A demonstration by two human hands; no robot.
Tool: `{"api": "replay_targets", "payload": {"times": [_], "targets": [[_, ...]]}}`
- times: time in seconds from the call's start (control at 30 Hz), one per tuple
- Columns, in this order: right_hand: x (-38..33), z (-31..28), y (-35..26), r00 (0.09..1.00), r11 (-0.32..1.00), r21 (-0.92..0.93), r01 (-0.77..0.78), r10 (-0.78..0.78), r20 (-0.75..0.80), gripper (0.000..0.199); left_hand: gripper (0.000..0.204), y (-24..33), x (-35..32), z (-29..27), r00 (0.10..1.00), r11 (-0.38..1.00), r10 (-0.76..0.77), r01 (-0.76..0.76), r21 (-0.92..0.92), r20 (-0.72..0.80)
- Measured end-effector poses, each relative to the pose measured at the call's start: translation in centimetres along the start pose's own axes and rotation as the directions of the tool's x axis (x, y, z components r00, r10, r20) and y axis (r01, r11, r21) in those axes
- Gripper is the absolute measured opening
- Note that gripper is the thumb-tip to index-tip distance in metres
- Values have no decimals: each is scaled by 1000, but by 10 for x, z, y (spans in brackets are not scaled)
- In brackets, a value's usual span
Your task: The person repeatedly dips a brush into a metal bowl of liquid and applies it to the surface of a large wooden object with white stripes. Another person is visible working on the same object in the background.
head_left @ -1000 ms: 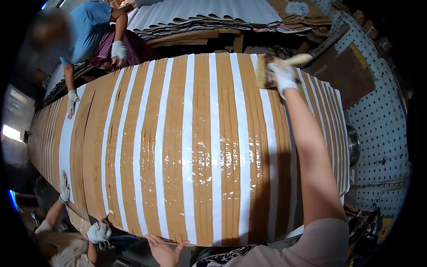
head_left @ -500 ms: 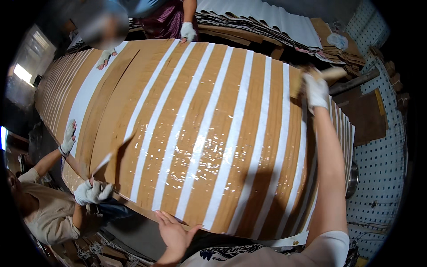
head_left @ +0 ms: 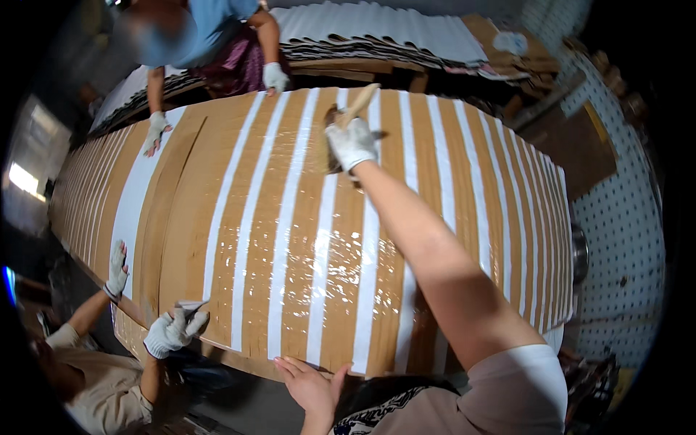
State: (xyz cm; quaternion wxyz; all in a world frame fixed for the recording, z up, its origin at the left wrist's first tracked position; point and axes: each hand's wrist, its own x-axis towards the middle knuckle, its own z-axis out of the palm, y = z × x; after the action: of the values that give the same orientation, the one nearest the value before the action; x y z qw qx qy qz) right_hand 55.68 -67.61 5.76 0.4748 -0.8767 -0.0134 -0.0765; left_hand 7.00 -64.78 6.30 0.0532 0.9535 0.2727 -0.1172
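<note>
Far across the wide brown board with long white stripes, the person's right hand, in a white knit glove, is clenched around a wooden-handled brush. The pale handle sticks up and away past the glove, and the dark bristle end sits against the board's far middle, just left of the glove. The bare right forearm runs back from there to a pinkish short sleeve at the near right. Beneath the forearm several stripes shine wet and glossy.

At the near edge, the person's bare left hand lies flat with fingers spread, released, its fingertips touching the board's near rim and grasping nothing.

Other people work around the same board. At the far left, a person in a blue shirt leans over it with two white-gloved hands pressed on the surface. At the near left, another person in a tan shirt has one white-gloved hand at the board's edge, next to a small grey tool, and the other raised along the left rim. Beyond the far edge lies a stack of corrugated sheets; a white pegboard wall stands at the right.
</note>
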Motion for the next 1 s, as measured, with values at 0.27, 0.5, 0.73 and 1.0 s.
{"api": "replay_targets", "payload": {"times": [0.27,0.5,0.73,1.0], "targets": [[-12,-305,251,867,970,226,-94,191,-460,35,131,11,5,1,998,999,-19,17,33,66],[-148,-402,341,542,718,684,-128,628,-558,28,122,-9,-8,7,997,997,28,-34,-71,-77],[-96,-435,268,799,909,-233,-345,154,-582,50,101,-38,-17,5,980,935,119,-165,-314,-162],[-75,-78,-21,988,988,56,143,-146,50,28,86,-40,-16,13,968,875,149,-225,-428,-204]]}}
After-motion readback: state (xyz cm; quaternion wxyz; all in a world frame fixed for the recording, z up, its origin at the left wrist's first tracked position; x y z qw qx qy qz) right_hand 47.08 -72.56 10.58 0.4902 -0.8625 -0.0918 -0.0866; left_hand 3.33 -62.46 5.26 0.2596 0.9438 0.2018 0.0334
